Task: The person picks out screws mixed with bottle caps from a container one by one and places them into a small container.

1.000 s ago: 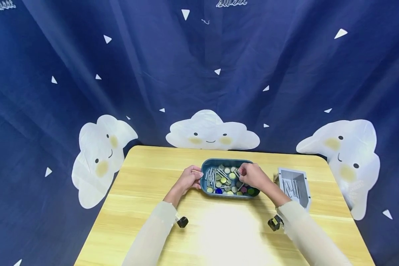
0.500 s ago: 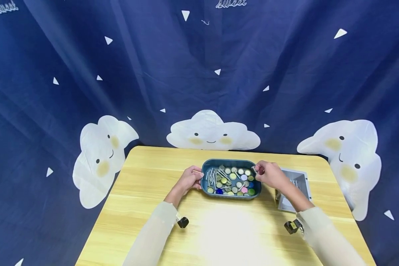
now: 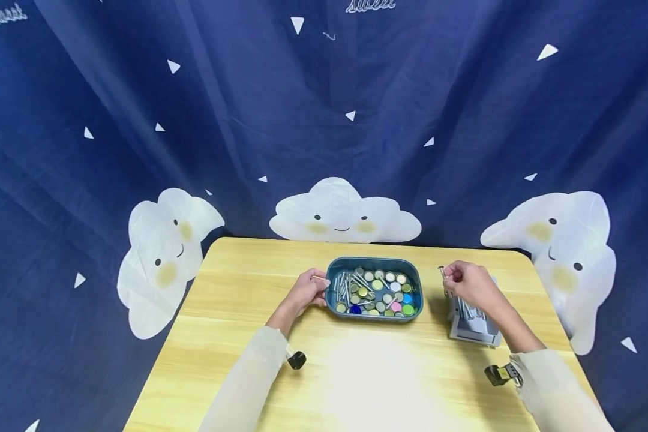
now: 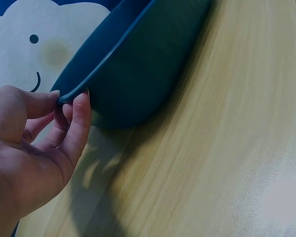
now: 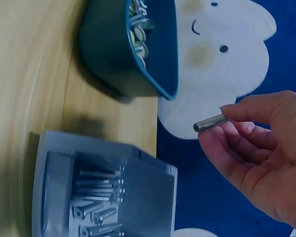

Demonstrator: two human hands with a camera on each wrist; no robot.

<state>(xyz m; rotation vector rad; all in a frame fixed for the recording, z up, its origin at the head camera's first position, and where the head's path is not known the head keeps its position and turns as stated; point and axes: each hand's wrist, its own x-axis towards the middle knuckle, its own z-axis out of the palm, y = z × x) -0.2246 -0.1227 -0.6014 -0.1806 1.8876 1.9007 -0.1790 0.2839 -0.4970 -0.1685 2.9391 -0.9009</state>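
Observation:
My left hand (image 3: pixel 305 289) pinches the rim of a dark teal basin (image 4: pixel 143 74) at its left end, thumb on top and fingers beneath. Inside the basin, several bolts (image 3: pixel 345 288) lie among round, cap-like discs (image 3: pixel 396 307) in white, yellow, blue, pink and green. My right hand (image 3: pixel 472 285) holds a metal bolt (image 5: pixel 210 122) between thumb and fingers, its threaded end pointing outward in the right wrist view. That hand is above the far part of a grey box (image 3: pixel 475 337). Several bolts (image 5: pixel 98 190) lie in the box; in the head view the hand partly covers it.
Both containers stand on a pale wooden table (image 3: pixel 248 264), the grey box to the right of the basin with a gap between them. A dark blue curtain (image 3: pixel 302 120) with white clouds hangs behind the table's far edge.
My right hand has moved right, out of the basin and over to the grey box, carrying the bolt. The left hand stays at the basin's rim.

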